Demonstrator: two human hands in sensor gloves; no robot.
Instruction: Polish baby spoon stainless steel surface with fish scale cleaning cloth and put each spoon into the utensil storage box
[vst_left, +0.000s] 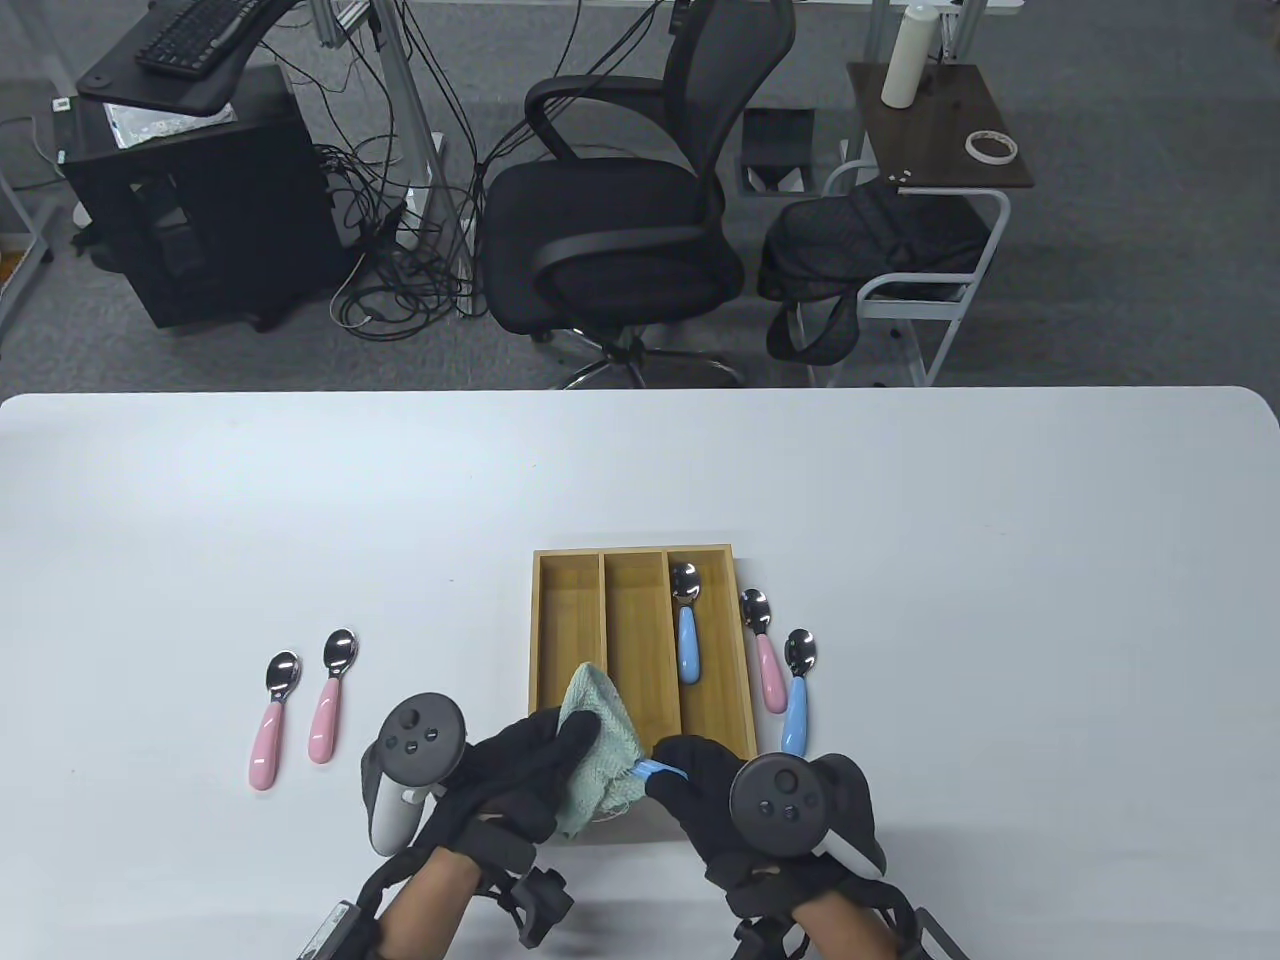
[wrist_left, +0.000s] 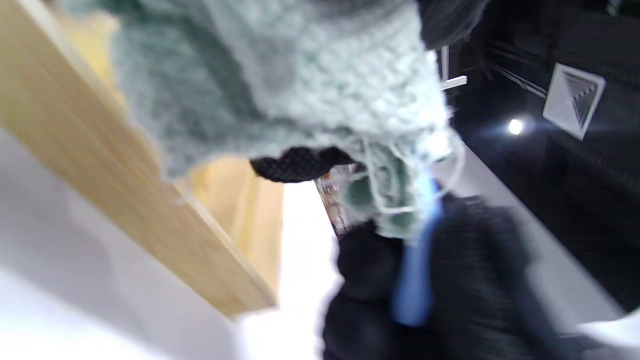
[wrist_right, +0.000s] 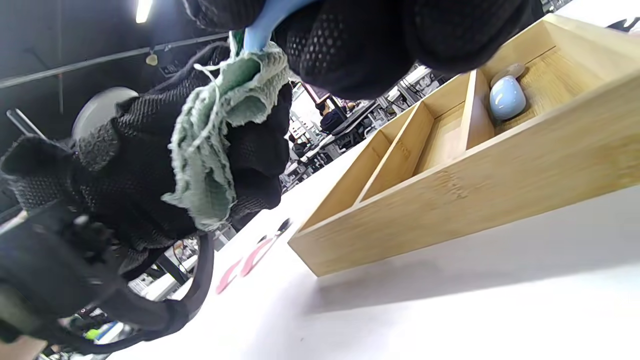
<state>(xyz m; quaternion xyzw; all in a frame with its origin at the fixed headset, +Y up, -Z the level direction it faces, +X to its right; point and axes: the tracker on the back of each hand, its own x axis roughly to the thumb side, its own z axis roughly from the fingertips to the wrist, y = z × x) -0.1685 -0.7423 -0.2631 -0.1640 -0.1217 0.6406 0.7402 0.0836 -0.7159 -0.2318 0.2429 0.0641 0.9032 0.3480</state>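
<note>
My left hand (vst_left: 540, 765) grips the pale green cleaning cloth (vst_left: 598, 745) over the near end of the bamboo storage box (vst_left: 545, 640). The cloth (wrist_left: 310, 80) is wrapped round the bowl of a blue-handled spoon (vst_left: 660, 770), which stays hidden inside it. My right hand (vst_left: 715, 790) grips that spoon's blue handle (wrist_left: 415, 280). One blue-handled spoon (vst_left: 686, 630) lies in the box's right compartment (wrist_right: 505, 97). Two pink-handled spoons (vst_left: 272, 720) (vst_left: 330, 695) lie left of the box. A pink spoon (vst_left: 765, 650) and a blue spoon (vst_left: 796, 695) lie just right of it.
The white table (vst_left: 1000, 600) stretches wide on both sides. The box's left and middle compartments (wrist_right: 440, 142) hold nothing. Beyond the far edge stand an office chair (vst_left: 620, 200), a black cabinet (vst_left: 200, 220) and a small side table (vst_left: 930, 130).
</note>
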